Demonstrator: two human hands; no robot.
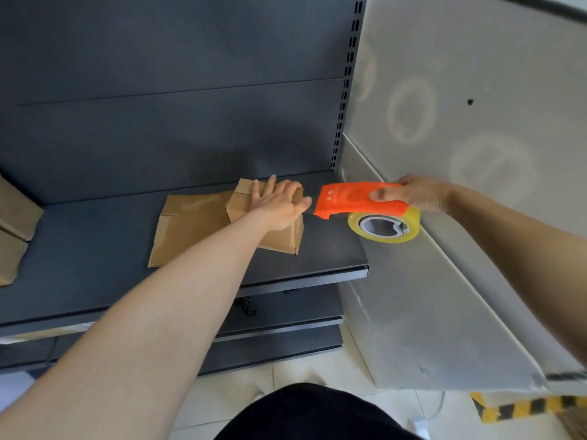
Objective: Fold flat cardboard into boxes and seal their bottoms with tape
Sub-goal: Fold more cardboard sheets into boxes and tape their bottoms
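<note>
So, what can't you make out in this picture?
Head view:
Seam of the folded box: covered by the left hand, so taped or not is unclear.
Cardboard pieces at left: cut off by the frame edge.
Print on the tape dispenser: too small to read.
Fingers of the right hand: mostly behind the dispenser.

1. The shelf (317, 249) is in front of the person, and a back panel (158, 90) stands behind it.
2. A flat cardboard sheet (190, 230) lies on the shelf, near the middle.
3. A folded box (279, 241) lies over the right end of that sheet.
4. The left hand (279, 201) rests on top of the folded box.
5. The right hand (416, 193) holds the tape dispenser (352, 200) just right of the left hand, over the shelf's right end.
6. The tape roll (384, 225) sits under the dispenser.
7. More cardboard (16, 217) lies at the far left of the shelf.
8. Lower shelves (286, 309) sit below, and a wall (476, 122) stands to the right.
</note>
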